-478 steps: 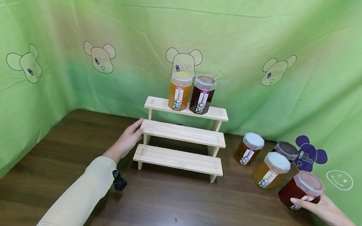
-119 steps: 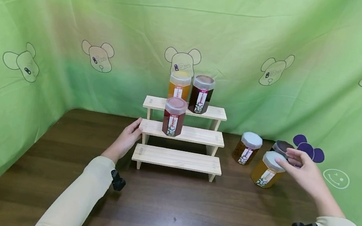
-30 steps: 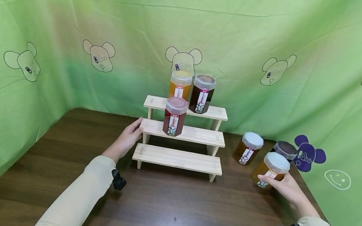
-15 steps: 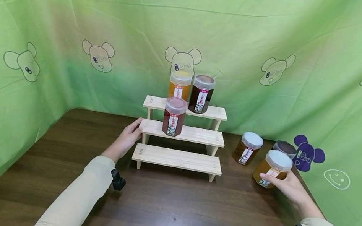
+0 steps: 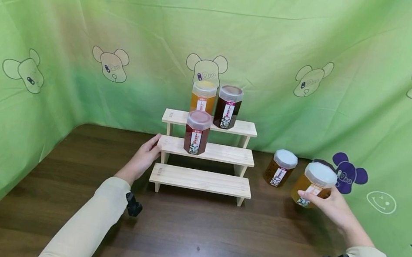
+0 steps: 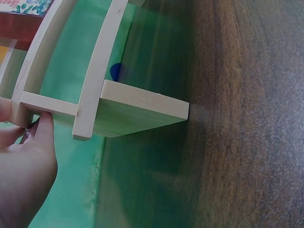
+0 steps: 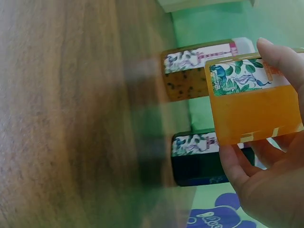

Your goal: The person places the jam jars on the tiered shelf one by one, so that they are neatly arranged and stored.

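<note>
My right hand (image 5: 331,207) grips a jar with orange-yellow contents (image 5: 314,185) and a white lid. In the right wrist view this jar (image 7: 256,107) is off the table, thumb on one side and fingers on the other. My left hand (image 5: 142,159) holds the left end of the middle step of a three-step wooden display stand (image 5: 222,153); the left wrist view shows its fingers at the step's edge. A red jar (image 5: 196,138) stands on the middle step. On the top step are a yellow jar (image 5: 203,97) and a dark jar (image 5: 227,109).
A brown jar with dark specks (image 5: 280,169) stands on the table right of the stand. A dark jar (image 7: 199,159) is behind the held one, mostly hidden in the head view. A green printed cloth (image 5: 150,19) hangs behind the brown wooden table (image 5: 174,238).
The red jar has gone from the table to the middle step. My right hand has since taken hold of the orange-yellow jar and lifted it. My left hand stays on the stand.
</note>
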Motion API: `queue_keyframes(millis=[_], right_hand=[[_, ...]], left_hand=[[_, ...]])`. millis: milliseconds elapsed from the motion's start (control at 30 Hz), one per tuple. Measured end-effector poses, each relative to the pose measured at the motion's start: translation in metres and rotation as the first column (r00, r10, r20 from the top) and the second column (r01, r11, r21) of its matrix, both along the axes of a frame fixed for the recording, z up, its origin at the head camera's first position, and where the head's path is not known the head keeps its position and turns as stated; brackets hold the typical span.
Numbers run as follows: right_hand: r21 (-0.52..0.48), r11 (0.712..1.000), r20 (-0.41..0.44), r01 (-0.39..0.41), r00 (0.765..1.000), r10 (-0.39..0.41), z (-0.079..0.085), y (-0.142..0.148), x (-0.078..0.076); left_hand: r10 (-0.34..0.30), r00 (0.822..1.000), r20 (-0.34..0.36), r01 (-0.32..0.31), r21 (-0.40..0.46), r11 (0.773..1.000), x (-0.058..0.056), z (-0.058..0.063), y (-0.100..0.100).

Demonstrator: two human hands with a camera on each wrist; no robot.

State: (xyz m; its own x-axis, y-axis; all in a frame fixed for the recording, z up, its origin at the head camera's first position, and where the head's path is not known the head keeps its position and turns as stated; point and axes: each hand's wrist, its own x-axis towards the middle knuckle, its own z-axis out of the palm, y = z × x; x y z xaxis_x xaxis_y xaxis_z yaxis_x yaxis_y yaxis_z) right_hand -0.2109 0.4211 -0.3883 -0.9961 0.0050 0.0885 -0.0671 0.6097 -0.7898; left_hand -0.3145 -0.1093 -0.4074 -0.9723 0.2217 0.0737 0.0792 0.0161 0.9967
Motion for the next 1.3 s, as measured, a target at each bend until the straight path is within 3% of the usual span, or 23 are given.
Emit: queue_keyframes(millis=[200,467,633,1300], right_hand=[[0.024,1.0,-0.013,-0.005,1.0,0.006,0.008,-0.005,0.0],[-0.014,0.999,-0.077,-0.037,0.996,0.036,0.015,-0.02,0.0],[-0.036,0.998,-0.072,-0.057,0.996,0.054,0.021,-0.032,-0.001],[-0.093,0.987,-0.095,-0.133,0.988,0.124,0.043,-0.09,-0.019]], left_hand=[[0.006,1.0,0.008,-0.006,-0.013,1.0,0.0,0.0,-0.001],[0.014,1.0,0.015,-0.013,-0.017,1.0,-0.001,-0.001,0.0],[0.012,1.0,0.009,-0.012,-0.017,1.0,0.0,0.0,0.0],[0.005,1.0,0.004,-0.005,0.007,1.0,0.0,0.001,0.0]])
